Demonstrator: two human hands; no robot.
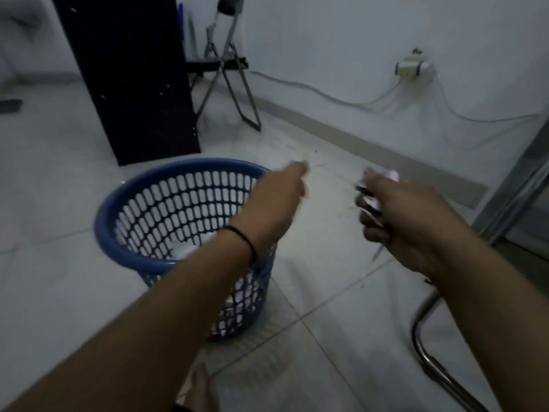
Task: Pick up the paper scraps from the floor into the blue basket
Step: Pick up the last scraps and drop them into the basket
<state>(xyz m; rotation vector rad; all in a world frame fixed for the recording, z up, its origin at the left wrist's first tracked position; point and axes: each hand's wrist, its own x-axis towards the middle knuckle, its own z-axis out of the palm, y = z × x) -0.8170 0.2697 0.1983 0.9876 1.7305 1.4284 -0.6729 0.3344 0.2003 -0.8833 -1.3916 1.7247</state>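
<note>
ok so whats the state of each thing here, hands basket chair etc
blue basket: upright on the floor, paper scraps inside
left hand: reaching forward past the basket rim, blurred, grip unclear
right hand: curled round a bunch of paper scraps
folding chair: unfolded, standing by the wall

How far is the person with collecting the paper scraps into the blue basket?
Done: some white paper already lies inside the blue basket. In hand: the right hand holds a bunch of paper scraps; the left hand seems to pinch a small piece, blurred. Left: dropping these in. No more scraps show on the floor.
</note>
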